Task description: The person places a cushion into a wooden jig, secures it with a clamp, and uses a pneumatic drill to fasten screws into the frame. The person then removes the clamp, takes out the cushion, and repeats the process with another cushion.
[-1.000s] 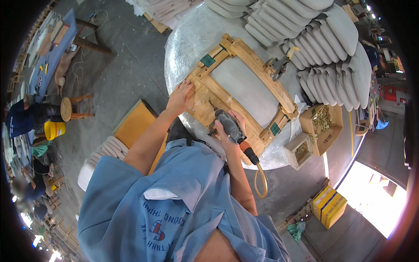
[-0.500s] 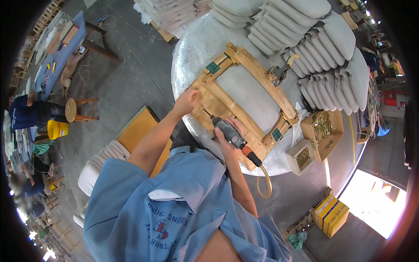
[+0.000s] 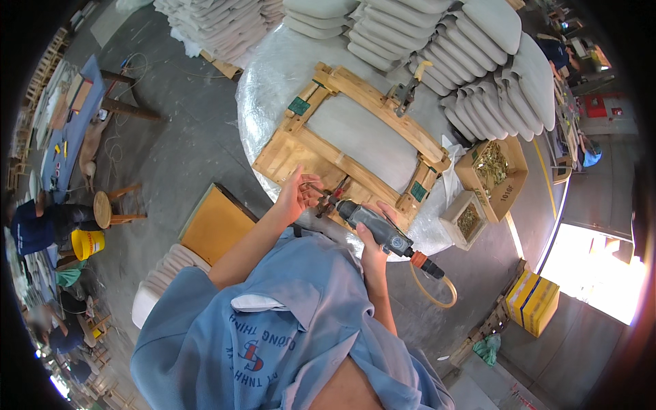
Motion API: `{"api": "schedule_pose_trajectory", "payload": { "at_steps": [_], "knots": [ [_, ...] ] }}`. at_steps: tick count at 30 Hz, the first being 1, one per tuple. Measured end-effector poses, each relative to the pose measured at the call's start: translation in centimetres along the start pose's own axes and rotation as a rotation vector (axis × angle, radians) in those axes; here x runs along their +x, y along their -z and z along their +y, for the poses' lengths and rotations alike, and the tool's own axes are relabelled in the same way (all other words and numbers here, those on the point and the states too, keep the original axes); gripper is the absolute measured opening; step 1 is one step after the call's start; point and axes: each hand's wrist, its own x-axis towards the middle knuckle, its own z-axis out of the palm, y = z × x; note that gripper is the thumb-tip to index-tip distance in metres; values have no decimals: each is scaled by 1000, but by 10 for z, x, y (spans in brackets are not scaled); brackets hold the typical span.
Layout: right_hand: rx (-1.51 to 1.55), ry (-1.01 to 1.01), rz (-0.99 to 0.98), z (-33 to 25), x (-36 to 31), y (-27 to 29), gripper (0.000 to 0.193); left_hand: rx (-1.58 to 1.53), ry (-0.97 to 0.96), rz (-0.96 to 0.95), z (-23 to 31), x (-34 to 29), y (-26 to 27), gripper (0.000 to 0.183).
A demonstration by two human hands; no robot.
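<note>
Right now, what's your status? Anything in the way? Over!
Right grip closed on hose-fed drill. Left grip near drill tip, hold unclear. Grey pad framed by wooden jig. Red-handled clamp by drill's nose, possibly in the way.

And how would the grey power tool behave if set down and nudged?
The grey power tool looks rounded, so it might roll. Its thick body suggests some weight. The yellowish hose bends in a loop, so it would likely flex and perhaps tug.
</note>
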Motion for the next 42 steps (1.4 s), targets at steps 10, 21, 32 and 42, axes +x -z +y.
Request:
{"api": "schedule_pose_trajectory", "payload": {
  "at_steps": [10, 21, 32, 42],
  "knots": [
    [52, -156, -92, 30, 17, 1, 69, 776, -320, 128, 8, 21, 46, 57],
    [-177, -7, -103, 76, 43, -10, 68, 291, 156, -273, 41, -40, 81, 51],
    [-175, 40, -40, 60, 42, -4, 56, 205, -201, 55, -4, 29, 68, 29],
    [86, -59, 31, 31, 25, 8, 68, 159, -138, -77, -10, 30, 14, 29]
  ]
}}
